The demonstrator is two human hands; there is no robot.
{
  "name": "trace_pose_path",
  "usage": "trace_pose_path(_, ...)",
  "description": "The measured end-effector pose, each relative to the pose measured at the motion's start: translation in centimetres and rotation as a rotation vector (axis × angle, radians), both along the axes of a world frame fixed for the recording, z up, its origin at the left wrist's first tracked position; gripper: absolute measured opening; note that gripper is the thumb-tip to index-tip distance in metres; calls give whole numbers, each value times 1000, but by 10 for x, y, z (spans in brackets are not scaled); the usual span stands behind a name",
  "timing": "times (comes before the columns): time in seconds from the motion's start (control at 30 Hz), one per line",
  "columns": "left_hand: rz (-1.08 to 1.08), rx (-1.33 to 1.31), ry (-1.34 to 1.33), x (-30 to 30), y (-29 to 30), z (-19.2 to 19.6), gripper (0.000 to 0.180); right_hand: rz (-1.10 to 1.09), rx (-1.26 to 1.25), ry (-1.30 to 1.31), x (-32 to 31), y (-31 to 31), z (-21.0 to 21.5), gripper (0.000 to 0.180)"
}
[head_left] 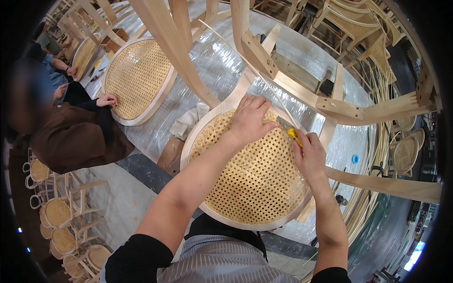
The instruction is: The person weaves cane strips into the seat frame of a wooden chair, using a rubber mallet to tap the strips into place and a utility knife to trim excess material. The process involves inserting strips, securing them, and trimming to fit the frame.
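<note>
Round woven-cane chair seat in a pale wooden frame: lies under both hands, its far rim just beyond the fingertips. Left hand: fingers spread flat, pressing the cane near that rim, grasping nothing. Right hand: fingers clenched around a small yellow-handled tool. Thin pale cane strand: runs up from just beyond the right fingertips.

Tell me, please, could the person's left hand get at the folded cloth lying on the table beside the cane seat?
Probably yes. The left hand rests flat on the cane seat, and the cloth lies just past the seat's left rim on the plastic-covered table. Nothing stands between them; the chair leg rises behind the cloth.
</note>
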State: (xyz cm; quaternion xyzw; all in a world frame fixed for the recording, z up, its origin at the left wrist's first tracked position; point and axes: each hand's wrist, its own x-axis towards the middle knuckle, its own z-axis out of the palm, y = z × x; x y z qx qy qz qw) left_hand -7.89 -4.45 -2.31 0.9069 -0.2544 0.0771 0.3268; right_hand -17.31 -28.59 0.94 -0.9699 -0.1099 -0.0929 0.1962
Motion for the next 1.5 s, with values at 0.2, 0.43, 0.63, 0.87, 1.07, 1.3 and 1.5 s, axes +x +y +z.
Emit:
trace_pose_path(0.2, 47, -23, -42, -1, -6, -2, 70, 17, 8, 2, 1, -4, 1, 36)
trace_pose_path(0.43, 65, -26, -57, -1, -10, -5, 68, 22, 14, 15, 2, -7, 1, 37)
trace_pose_path(0.63, 86, -41, -77, 0, -12, -7, 66, 19, 7, 22, 3, -6, 2, 36)
trace_pose_path(0.87, 103, -45, -102, 1, -14, -9, 64, 26, 16, 33, 4, -7, 4, 36)
trace_pose_path(1.07, 113, -67, -107, 1, -16, -9, 63, 41, 22, 28, 6, -9, 4, 36)
trace_pose_path(1.3, 126, -63, -115, 1, -16, -10, 63, 43, 16, 54, 7, -9, 6, 36)
trace_pose_path(1.5, 136, -88, -106, 1, -16, -8, 62, 48, 11, 50, 8, -9, 5, 36)
